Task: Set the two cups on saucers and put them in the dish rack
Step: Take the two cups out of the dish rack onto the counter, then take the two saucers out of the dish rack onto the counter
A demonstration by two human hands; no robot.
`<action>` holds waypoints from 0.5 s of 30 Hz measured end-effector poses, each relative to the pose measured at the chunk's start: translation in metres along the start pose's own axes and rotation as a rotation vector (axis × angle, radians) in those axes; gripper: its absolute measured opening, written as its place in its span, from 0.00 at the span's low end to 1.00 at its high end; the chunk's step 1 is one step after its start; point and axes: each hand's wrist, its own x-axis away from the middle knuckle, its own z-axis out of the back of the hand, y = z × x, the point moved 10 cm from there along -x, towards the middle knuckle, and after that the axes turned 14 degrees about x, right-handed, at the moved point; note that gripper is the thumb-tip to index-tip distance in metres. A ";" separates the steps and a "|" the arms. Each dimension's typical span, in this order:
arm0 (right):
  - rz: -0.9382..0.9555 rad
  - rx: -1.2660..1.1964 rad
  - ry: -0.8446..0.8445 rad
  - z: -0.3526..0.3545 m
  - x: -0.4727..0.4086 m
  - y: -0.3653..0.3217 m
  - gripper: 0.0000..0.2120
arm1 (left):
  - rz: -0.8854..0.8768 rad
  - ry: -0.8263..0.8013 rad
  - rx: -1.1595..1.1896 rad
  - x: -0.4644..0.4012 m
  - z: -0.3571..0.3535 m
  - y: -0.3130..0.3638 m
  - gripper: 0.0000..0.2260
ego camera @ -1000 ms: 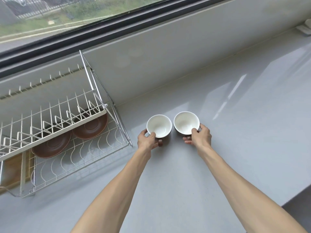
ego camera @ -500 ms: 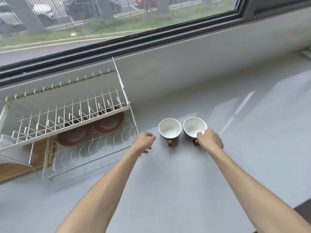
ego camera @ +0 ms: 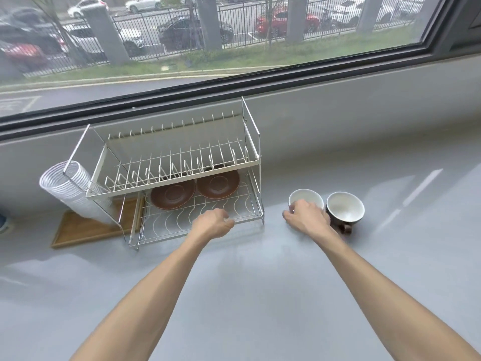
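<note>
Head view: left hand [ego camera: 213, 222] curled and empty over the dish rack [ego camera: 197, 225] front rail, right hand [ego camera: 307, 217] cupping the near cup [ego camera: 304, 198] on the table [ego camera: 260, 295]; second cup [ego camera: 345, 207] beside it, two saucers [ego camera: 195, 188] in the lower tier.

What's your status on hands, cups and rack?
Left hand empty at dish rack front. Right hand on left cup; right cup untouched. Both saucers in lower tier. Path clear.
</note>
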 end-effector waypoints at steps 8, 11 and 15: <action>0.131 -0.031 0.022 -0.006 -0.002 -0.095 0.16 | 0.089 0.095 0.126 -0.008 0.043 -0.065 0.14; 0.143 -0.066 0.018 -0.007 -0.010 -0.118 0.18 | 0.117 0.158 0.392 -0.020 0.049 -0.079 0.15; 0.132 -0.129 0.035 -0.008 -0.028 -0.140 0.19 | 0.215 0.165 0.849 -0.043 0.037 -0.096 0.24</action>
